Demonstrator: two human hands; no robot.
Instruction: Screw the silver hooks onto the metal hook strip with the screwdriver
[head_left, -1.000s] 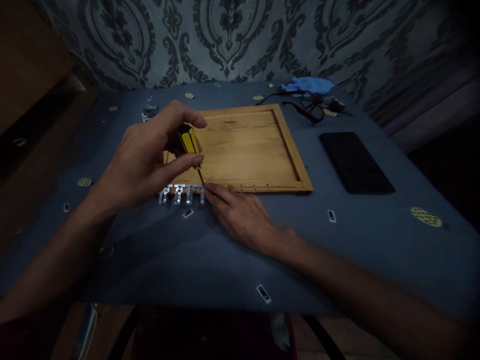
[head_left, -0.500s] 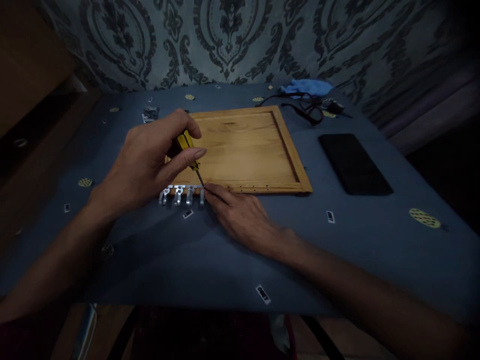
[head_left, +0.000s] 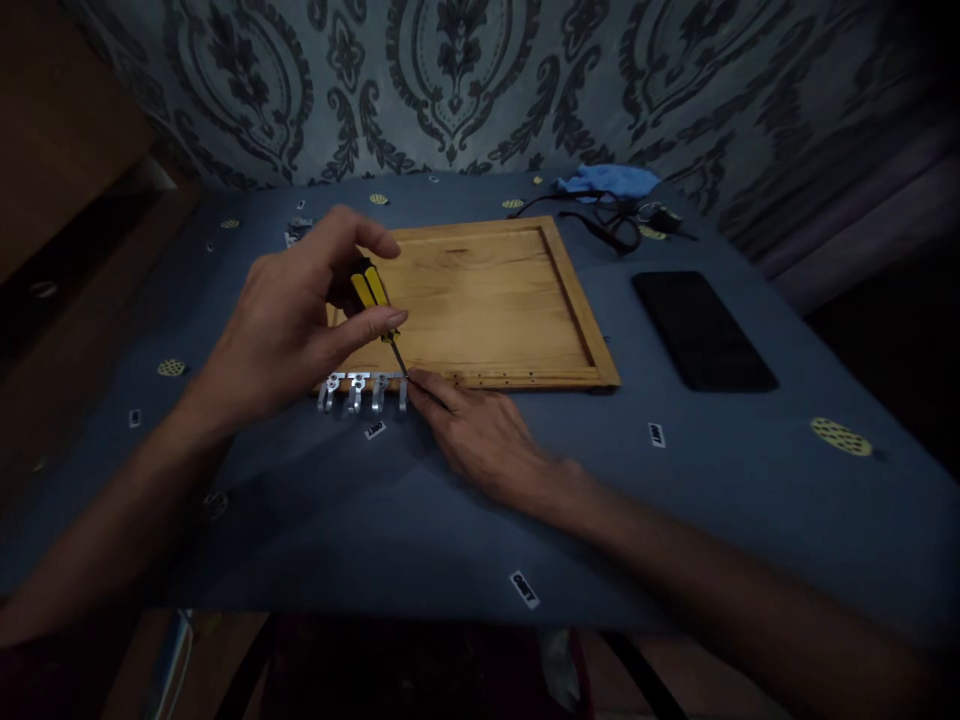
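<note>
OK, our L hand [head_left: 289, 310] is half-curled round a yellow-and-black screwdriver [head_left: 373, 287], index lifted, blade tip at rightmost of 4 silver metal clips [head_left: 379, 390], near edge of framed light-brown wood panel [head_left: 480, 300]. Our R hand [head_left: 480, 430]: fingertips bunched by same clip, can't tell if gripping. Flat blk phone-like slab [head_left: 705, 330] R of panel.

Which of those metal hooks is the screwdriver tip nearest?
The rightmost hook, beside the right hand: the screwdriver points down to its top; the other three hooks sit farther left.
</note>
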